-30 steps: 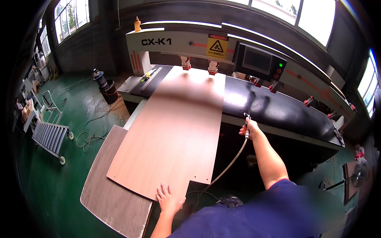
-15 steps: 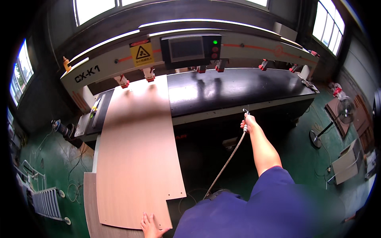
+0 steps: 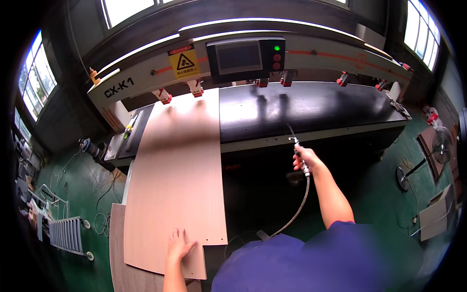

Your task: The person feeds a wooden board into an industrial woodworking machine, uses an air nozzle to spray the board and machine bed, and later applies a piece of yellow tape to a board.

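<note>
My left hand [image 3: 179,245] lies with fingers spread on the near part of a large light wood-grain panel [image 3: 177,185]. The panel has a notch at its near right corner and small drilled holes beside it. Its far end rests on the black machine table under red-tipped clamps [image 3: 196,88]. My right hand [image 3: 306,159] is closed around an air blow gun [image 3: 295,142] with a thin nozzle and a hose [image 3: 296,214] trailing from its lower end. The nozzle points toward the front edge of the black table [image 3: 311,104], right of the panel.
A drilling machine beam with a control screen [image 3: 238,57] and a yellow warning sign [image 3: 184,63] spans the table. Below the panel lies a greyish board [image 3: 117,243]. A wheeled cart [image 3: 66,236] stands at left; a floor fan [image 3: 413,165] stands at right.
My left hand has slid farther up onto the panel. My right hand has drawn the blow gun slightly nearer and tilted it, and the hose bows outward. The whole view has shifted somewhat.
</note>
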Available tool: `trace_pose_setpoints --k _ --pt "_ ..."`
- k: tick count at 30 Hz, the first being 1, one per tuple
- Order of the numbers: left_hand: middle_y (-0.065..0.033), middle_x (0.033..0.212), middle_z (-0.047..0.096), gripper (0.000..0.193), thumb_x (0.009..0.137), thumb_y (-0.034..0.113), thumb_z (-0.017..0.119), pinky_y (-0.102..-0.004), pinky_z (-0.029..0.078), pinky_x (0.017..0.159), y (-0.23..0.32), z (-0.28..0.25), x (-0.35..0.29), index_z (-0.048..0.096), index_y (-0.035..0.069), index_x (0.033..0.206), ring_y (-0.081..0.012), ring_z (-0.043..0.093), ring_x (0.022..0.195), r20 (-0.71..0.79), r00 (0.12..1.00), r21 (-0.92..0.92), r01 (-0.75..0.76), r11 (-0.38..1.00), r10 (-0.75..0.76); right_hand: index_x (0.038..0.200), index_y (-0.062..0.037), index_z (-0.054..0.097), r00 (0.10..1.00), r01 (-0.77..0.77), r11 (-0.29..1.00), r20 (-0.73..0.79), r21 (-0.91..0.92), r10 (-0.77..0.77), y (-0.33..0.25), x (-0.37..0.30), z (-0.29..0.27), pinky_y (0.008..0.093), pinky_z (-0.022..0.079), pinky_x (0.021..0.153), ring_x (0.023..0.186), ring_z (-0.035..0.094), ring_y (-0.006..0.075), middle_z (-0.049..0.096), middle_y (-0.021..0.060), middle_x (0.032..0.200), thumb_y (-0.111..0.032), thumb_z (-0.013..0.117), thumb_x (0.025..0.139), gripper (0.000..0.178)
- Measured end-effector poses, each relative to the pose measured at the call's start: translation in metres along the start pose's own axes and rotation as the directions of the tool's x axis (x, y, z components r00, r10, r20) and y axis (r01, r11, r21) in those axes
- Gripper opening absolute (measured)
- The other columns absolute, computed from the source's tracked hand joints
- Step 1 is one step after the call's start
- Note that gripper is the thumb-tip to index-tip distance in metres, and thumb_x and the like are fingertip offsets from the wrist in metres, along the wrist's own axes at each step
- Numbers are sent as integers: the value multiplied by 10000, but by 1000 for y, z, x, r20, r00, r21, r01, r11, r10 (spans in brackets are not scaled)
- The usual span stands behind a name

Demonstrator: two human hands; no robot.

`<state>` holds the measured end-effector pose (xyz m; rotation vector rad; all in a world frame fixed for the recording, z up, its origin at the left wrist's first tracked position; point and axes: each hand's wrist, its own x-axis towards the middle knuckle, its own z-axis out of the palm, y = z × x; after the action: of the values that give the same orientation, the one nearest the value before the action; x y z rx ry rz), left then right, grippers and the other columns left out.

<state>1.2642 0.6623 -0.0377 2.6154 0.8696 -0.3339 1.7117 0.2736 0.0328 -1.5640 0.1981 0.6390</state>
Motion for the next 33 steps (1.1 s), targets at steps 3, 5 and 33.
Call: trace_pose_setpoints --k 3,5,33 --pt "-222 1499 252 856 745 507 708 -461 255 1119 8 -9 33 382 61 1398 -392 254 1375 -34 999 43 37 998 -36 847 60 545 982 -11 998 188 -62 23 10 -5 79 405 558 476 500 597 245 571 157 609 -427 492 954 501" --pt "-220 1505 244 867 742 517 708 -461 258 1120 16 -14 43 375 69 1405 -396 242 1382 -36 998 50 57 997 -56 855 58 542 955 8 991 293 -136 33 17 -2 118 397 551 470 486 591 247 573 158 608 -430 483 957 502" --pt "-133 1563 138 847 804 645 551 -514 101 1143 0 26 38 315 174 1467 -357 77 1437 -283 959 -56 11 998 -26 807 40 586 886 -106 967 420 -230 197 69 -19 258 348 547 484 550 589 230 606 153 691 -483 364 976 592"
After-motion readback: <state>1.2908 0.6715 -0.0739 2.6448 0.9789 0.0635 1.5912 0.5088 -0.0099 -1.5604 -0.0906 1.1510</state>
